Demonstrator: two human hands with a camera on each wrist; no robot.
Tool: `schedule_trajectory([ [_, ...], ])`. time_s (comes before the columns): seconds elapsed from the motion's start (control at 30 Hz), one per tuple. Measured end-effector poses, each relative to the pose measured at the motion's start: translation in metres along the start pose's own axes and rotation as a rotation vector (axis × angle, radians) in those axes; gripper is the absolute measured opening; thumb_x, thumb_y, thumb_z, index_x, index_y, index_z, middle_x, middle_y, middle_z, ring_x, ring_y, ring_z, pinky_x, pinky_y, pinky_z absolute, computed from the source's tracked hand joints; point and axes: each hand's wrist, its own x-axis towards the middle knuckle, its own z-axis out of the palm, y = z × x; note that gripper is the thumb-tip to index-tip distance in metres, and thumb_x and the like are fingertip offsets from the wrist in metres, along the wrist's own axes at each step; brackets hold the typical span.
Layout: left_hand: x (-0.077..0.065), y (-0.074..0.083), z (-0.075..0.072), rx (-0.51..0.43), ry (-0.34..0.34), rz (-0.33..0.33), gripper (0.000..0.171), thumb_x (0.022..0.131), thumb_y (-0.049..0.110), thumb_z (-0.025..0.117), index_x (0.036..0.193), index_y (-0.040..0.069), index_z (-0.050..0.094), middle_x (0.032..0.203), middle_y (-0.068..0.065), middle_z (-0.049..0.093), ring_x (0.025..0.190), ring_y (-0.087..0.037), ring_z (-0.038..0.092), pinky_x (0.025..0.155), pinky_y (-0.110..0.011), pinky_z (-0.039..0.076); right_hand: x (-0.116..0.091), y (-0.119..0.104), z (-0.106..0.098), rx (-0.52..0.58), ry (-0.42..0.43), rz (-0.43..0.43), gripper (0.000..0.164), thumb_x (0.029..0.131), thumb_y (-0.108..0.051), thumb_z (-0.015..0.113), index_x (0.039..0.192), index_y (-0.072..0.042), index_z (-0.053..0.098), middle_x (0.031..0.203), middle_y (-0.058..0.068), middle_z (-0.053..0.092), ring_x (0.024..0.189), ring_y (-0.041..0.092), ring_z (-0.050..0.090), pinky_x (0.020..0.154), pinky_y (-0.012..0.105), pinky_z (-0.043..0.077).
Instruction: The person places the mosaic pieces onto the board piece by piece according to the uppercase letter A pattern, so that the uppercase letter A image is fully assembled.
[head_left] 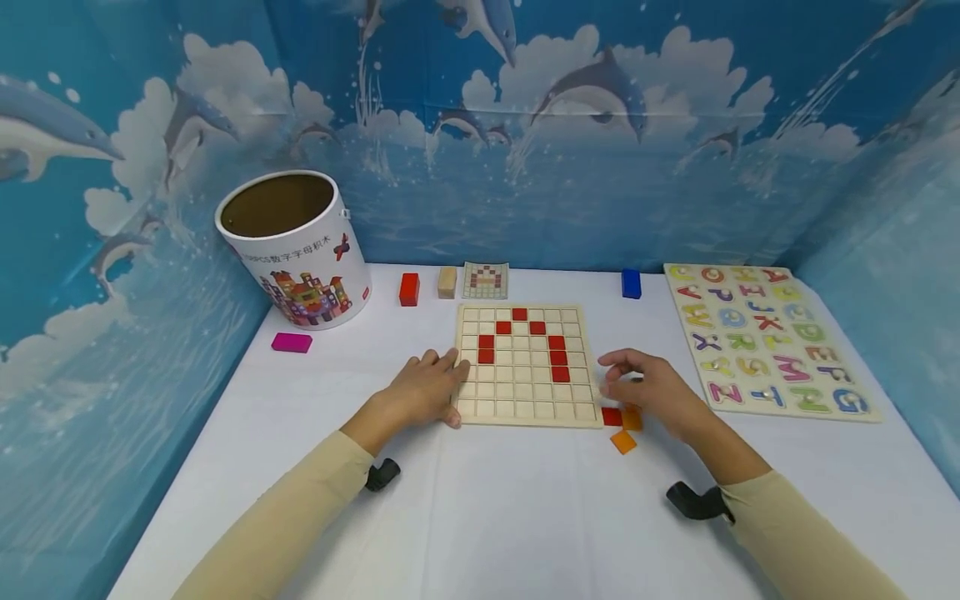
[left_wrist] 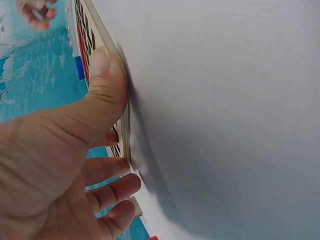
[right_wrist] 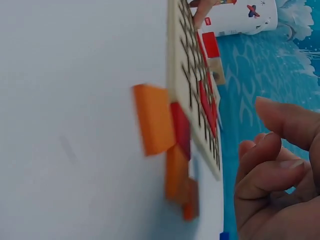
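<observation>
A wooden grid board (head_left: 517,408) lies flat, with several red tiles (head_left: 558,357) set in its squares in an arch. My left hand (head_left: 426,387) rests at the board's left edge; in the left wrist view its thumb presses the rim and the other fingers lie along the side. Just off the board's right edge, my right hand (head_left: 645,383) hovers with loosely bent fingers, and nothing shows between thumb and fingertips in the right wrist view. Beneath it lie a loose red tile (head_left: 611,416) and orange tiles (head_left: 623,442), one partly covered by the hand.
Behind the board are a small pattern card (head_left: 486,292), a plain wooden block (head_left: 447,283), a red block (head_left: 408,289) and a blue block (head_left: 632,283). A white bucket (head_left: 330,275) and magenta block (head_left: 291,342) stand left. An alphabet board (head_left: 720,367) lies right.
</observation>
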Motion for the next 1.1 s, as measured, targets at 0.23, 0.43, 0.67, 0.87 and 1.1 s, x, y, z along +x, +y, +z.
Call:
schedule_trajectory([
  [0.23, 0.001, 0.0, -0.001, 0.014, -0.001, 0.008, 0.098, 0.078, 0.048, 0.081, 0.159, 0.013, 0.038, 0.166, -0.014, 0.029, 0.138, -0.032, 0.038, 0.111, -0.053, 0.035, -0.019, 0.025, 0.004, -0.077, -0.033, -0.046, 0.052, 0.09, -0.027, 0.078, 0.134, -0.008, 0.059, 0.118, 0.012, 0.058, 0.107, 0.028, 0.052, 0.083, 0.028, 0.05],
  [0.43, -0.001, 0.001, -0.003, 0.011, 0.001, 0.01, 0.097, 0.078, 0.047, 0.082, 0.158, 0.012, 0.039, 0.165, -0.014, 0.031, 0.138, -0.033, 0.039, 0.11, -0.052, 0.036, -0.02, 0.025, 0.015, -0.214, 0.03, -0.075, 0.049, 0.088, -0.025, 0.079, 0.131, -0.006, 0.063, 0.116, 0.011, 0.062, 0.106, 0.028, 0.053, 0.088, 0.037, 0.049],
  [0.67, -0.002, 0.003, -0.004, 0.006, -0.001, 0.006, 0.098, 0.076, 0.046, 0.082, 0.157, 0.011, 0.04, 0.165, -0.015, 0.032, 0.137, -0.034, 0.04, 0.109, -0.052, 0.037, -0.023, 0.022, 0.02, -0.34, 0.064, -0.104, 0.04, 0.09, -0.016, 0.077, 0.127, -0.004, 0.067, 0.115, 0.011, 0.064, 0.103, 0.027, 0.055, 0.092, 0.045, 0.052],
  [0.87, -0.002, 0.004, -0.004, 0.004, -0.006, 0.004, 0.098, 0.077, 0.046, 0.082, 0.158, 0.011, 0.039, 0.165, -0.015, 0.031, 0.138, -0.033, 0.04, 0.11, -0.052, 0.036, -0.023, 0.019, 0.021, -0.391, 0.069, -0.137, 0.033, 0.089, -0.012, 0.078, 0.12, -0.003, 0.07, 0.103, 0.007, 0.063, 0.094, 0.024, 0.055, 0.083, 0.037, 0.052],
  [1.1, -0.002, 0.004, -0.004, 0.01, -0.016, 0.0, 0.097, 0.078, 0.047, 0.082, 0.158, 0.012, 0.039, 0.165, -0.015, 0.031, 0.136, -0.032, 0.04, 0.111, -0.052, 0.037, -0.022, 0.02, 0.021, -0.4, 0.06, -0.124, 0.029, 0.087, -0.012, 0.079, 0.113, -0.004, 0.07, 0.095, 0.006, 0.058, 0.09, 0.023, 0.054, 0.074, 0.03, 0.05],
])
